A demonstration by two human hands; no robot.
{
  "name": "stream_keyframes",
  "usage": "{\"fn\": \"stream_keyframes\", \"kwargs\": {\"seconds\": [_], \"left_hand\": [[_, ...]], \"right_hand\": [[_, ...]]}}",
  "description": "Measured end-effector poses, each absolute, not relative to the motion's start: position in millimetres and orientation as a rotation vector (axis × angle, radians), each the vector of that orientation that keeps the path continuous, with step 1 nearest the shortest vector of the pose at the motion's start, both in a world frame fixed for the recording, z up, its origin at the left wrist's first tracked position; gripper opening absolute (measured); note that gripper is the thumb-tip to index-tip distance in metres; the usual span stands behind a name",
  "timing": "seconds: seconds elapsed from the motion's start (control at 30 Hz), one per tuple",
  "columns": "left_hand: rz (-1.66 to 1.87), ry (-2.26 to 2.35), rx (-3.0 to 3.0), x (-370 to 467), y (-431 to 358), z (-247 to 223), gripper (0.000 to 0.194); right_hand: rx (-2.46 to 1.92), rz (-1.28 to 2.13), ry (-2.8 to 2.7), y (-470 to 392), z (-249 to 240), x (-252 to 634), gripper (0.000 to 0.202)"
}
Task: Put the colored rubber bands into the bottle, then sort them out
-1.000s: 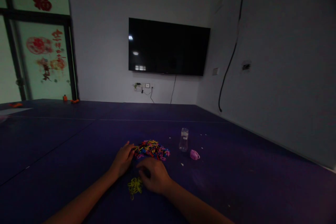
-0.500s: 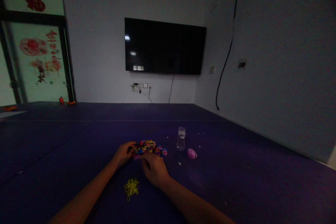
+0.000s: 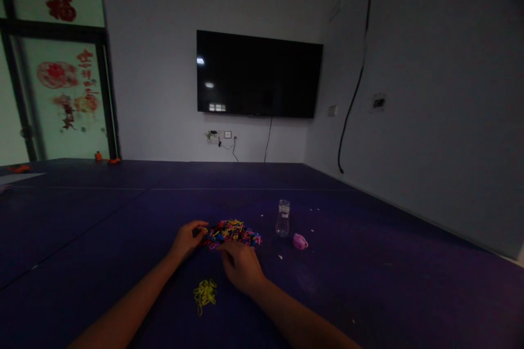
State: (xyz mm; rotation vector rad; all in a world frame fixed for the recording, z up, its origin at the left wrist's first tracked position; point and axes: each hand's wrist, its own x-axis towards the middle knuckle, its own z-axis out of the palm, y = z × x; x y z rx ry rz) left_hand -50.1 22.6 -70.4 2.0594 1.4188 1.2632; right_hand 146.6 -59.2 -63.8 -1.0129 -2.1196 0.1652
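Observation:
A heap of small coloured rubber bands (image 3: 233, 230) in pink, yellow, blue and red lies on the dark purple surface. At its left edge is my left hand (image 3: 186, 241), thumb and fingertips closed together on a yellow band (image 3: 205, 230). My right hand (image 3: 241, 266) rests at the near side of the heap, fingers curled down against it; what they hold, if anything, is hidden. Closer to me, apart from both hands, lies a small loose pile of yellow rubber bands (image 3: 205, 293).
Right of the heap stands a clear bottle (image 3: 282, 221) without a cap. Beside it is a pink lid-like piece with a loop (image 3: 300, 241). White scraps (image 3: 280, 257) dot the purple surface (image 3: 368, 283). A wall (image 3: 450, 147) borders the right side; orange items (image 3: 113, 161) sit far left.
My left hand has drawn slightly left from the heap, and a yellow band now shows at its fingertips. My right hand stays almost in place. The view has shifted a little.

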Motion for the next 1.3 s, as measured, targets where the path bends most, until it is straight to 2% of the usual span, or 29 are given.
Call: {"fn": "stream_keyframes", "kwargs": {"seconds": [0.27, 0.7, 0.97, 1.17, 1.3], "left_hand": [[1.394, 1.32, 1.814, -54, 22, -68, 0.032], [1.412, 1.179, 1.51, -50, 16, -67, 0.048], [1.445, 1.188, 1.532, -46, -10, -55, 0.039], [1.17, 1.156, 1.84, -35, -63, -60, 0.028], [1.12, 1.087, 2.054, -29, -80, -59, 0.021]], "right_hand": [[-1.055, 0.188, -2.122, -60, -62, 146, 0.033], [-1.093, 0.179, -2.121, -61, -62, 144, 0.031], [-1.135, 0.2, -2.089, -57, -61, 146, 0.032], [-1.187, 0.208, -2.04, -53, -64, 146, 0.031], [-1.16, 0.189, -2.087, -53, -66, 146, 0.031]]}}
